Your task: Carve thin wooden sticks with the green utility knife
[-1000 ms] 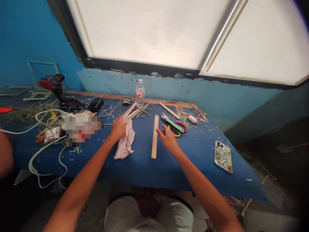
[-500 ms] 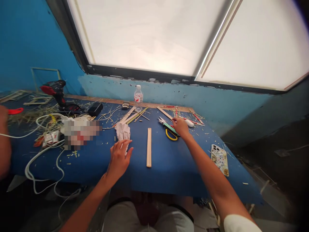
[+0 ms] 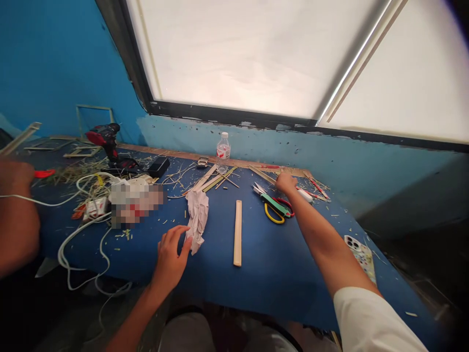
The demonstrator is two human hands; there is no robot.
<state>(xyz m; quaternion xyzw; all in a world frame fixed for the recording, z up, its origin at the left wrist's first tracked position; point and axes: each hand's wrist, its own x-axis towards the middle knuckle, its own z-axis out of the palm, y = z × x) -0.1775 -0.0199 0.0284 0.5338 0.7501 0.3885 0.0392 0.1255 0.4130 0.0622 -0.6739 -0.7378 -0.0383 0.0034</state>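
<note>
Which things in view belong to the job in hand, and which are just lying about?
Likely in the job, judging by the hands:
crumpled paper, beside the left hand
pale slat, lying between the hands
scissors and far strip, near the right hand

Apparently just lying about:
bottle
patterned phone
drill
black box

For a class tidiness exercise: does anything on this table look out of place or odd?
Yes. Thin, pale straw-like scraps lie strewn over the blue table, and looped white cables droop past its front edge, looking untidy. Oddly, a pixelated patch hides something at left.
</note>
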